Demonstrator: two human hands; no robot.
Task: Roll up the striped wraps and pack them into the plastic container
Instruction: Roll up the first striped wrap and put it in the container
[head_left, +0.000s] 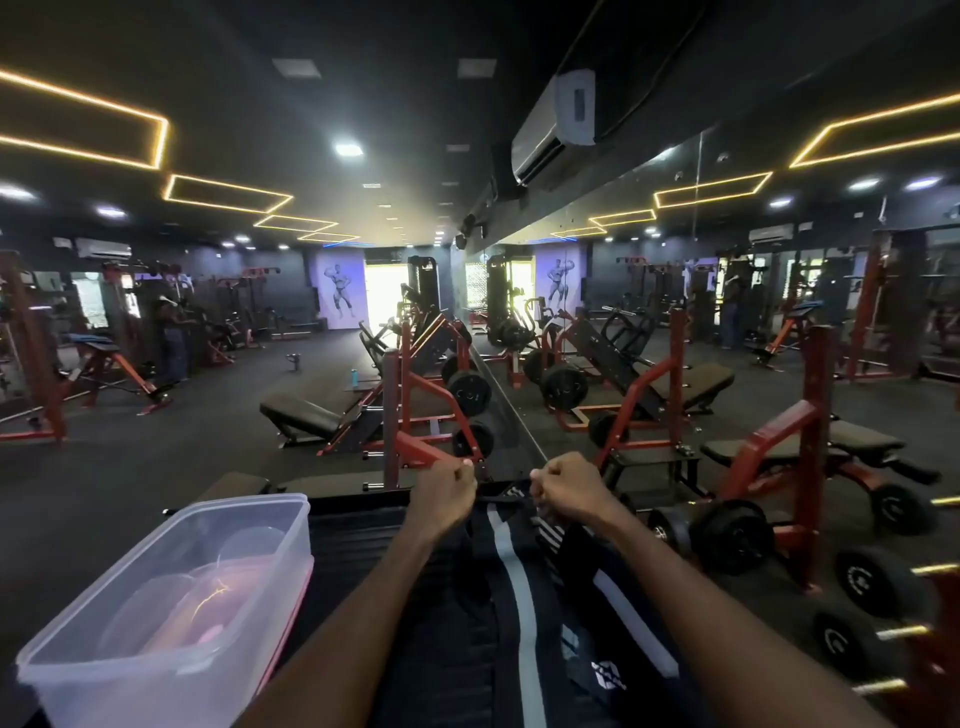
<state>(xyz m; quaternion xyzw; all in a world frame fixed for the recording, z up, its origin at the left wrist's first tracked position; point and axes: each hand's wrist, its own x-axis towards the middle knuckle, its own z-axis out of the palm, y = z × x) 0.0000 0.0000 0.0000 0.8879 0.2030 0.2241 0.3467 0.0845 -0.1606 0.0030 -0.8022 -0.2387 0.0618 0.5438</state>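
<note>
Your left hand (448, 491) and right hand (563, 487), at twelve o'clock, each pinch the far end of a long black fabric wrap with a white stripe (511, 582), likely to start a tight roll. The clear rectangular plastic container (171, 592) waits at eight o'clock, within reach for packing.

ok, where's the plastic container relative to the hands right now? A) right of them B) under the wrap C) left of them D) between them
C: the plastic container sits at lower left, while the left hand and right hand pinch the striped wrap further right.
</note>
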